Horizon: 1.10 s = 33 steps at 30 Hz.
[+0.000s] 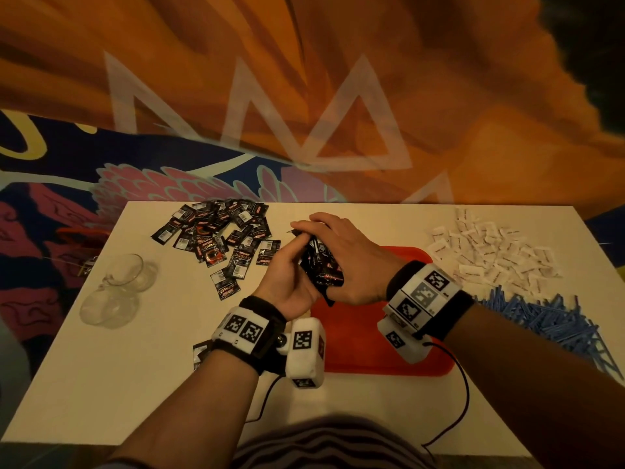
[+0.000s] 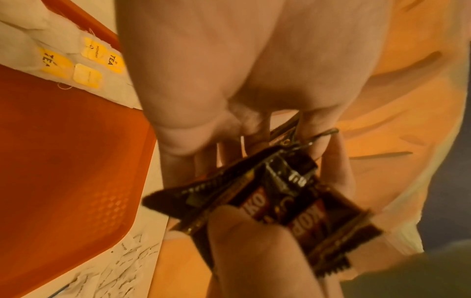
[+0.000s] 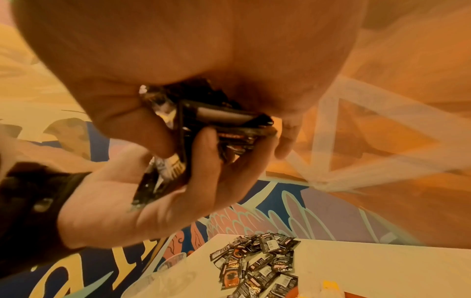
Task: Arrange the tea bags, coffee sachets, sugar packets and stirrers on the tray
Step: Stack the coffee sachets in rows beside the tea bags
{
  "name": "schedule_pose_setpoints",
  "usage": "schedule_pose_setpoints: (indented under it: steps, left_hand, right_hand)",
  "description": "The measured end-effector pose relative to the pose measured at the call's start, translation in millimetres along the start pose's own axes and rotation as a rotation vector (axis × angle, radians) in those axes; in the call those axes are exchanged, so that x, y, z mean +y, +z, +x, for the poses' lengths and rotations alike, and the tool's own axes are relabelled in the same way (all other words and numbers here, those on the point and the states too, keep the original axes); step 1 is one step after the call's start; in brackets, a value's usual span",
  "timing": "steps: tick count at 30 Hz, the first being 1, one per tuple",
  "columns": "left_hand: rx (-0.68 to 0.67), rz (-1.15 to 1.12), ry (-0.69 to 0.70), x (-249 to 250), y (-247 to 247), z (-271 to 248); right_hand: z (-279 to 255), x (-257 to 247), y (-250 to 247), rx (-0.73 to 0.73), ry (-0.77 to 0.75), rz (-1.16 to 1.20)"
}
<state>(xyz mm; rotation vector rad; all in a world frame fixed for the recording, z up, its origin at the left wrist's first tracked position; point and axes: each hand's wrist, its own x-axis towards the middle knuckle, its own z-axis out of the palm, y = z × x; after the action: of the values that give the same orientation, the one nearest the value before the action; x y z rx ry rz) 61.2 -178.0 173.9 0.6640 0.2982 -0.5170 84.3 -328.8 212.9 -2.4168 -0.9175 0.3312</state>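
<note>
Person, forearms bare, no sleeves showing.

Left wrist band (image 1: 258,328): broad black strap. White block on top of the strap with two black-and-white square coded markers side by side. A white padded camera housing (image 1: 306,353) hangs off the strap's inner side; one square marker on its upper face, another on its lower end, a small metal fitting at the joint. Thin black cable runs from this housing toward the torso.

Right wrist band (image 1: 427,294): black strap, white block, three square markers in a row, the middle one greyer. Second white housing (image 1: 400,343) below the strap, one marker, black cable looping off.

Torso: garment with dark and light wavy stripes (image 1: 324,445).
</note>
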Motion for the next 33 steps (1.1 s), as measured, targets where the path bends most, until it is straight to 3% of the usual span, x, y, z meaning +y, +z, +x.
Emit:
schedule_pose_setpoints:
  steps: [3,6,12,20,26,29,33]
  left_hand:
    - [-0.017,0.092,-0.060,4,1,0]
    - [-0.049,0.094,-0.100,3,0,-4]
    - [-0.232,0.008,-0.077,2,-12,-9]
    - [0.048,0.181,-0.039,-1,11,-4]
    - [0.015,0.030,-0.052,0,10,-1]
    - [-0.071,0.054,-0.089,0,4,-2]
    - [-0.022,0.126,-0.113,0,9,0]
  right_hand:
    - [-1,3,2,-0.007,0.014,-0.079]
    - [-1,6,3,-0.008,0.015,-0.010]
    - [-1,5,0,0.083,0.076,0.113]
    - [-1,2,5,0.038,0.041,0.141]
    - [1,2,1,-0.045,0.028,0.061]
    - [1,4,-2,-0.067,0.039,0.045]
    - [0,9,0,-0.067,0.044,0.033]
